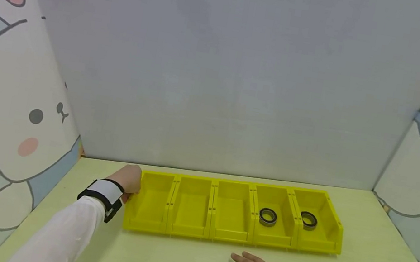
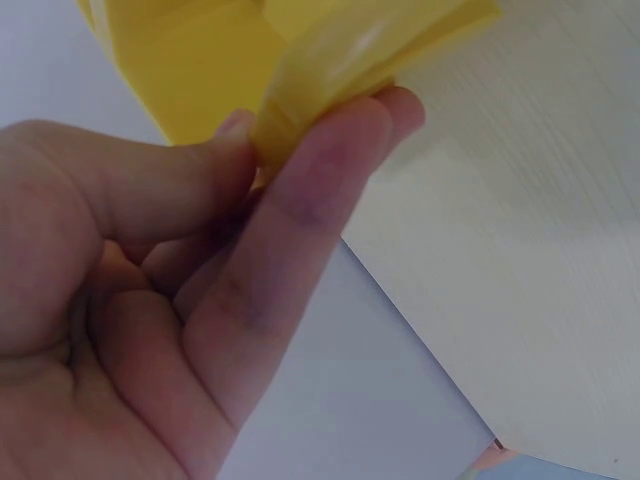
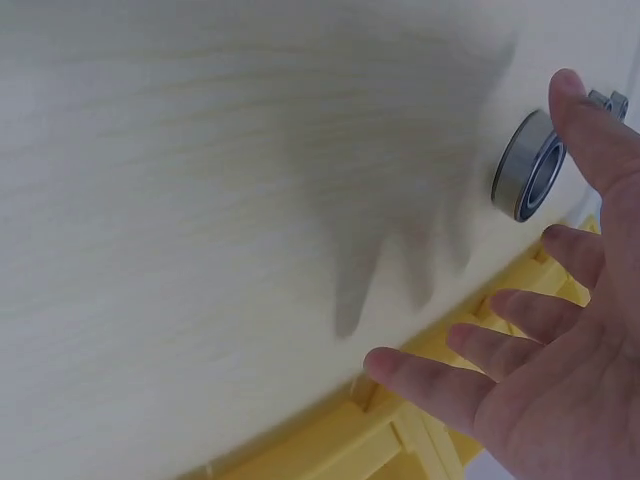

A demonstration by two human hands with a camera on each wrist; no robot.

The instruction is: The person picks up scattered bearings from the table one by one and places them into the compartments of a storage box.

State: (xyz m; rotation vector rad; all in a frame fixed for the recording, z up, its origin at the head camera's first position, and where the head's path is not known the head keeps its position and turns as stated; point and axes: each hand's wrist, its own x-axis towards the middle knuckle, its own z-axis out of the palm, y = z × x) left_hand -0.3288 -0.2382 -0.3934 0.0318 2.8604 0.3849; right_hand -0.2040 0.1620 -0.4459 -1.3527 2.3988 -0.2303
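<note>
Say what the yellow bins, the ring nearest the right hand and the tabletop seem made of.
Yellow bins: probably molded plastic, slightly glossy; the rim shows soft highlights.
Ring: likely metal, smooth; silvery outer band shines, the dark face's material is unclear.
Tabletop: pale, matte; faint streaks suggest wood or wood-look laminate.

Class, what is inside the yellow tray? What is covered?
Two bearings, one in each of the yellow tray's two rightmost compartments. The left grip covers part of the tray's left end; front lips hide some floor.
</note>
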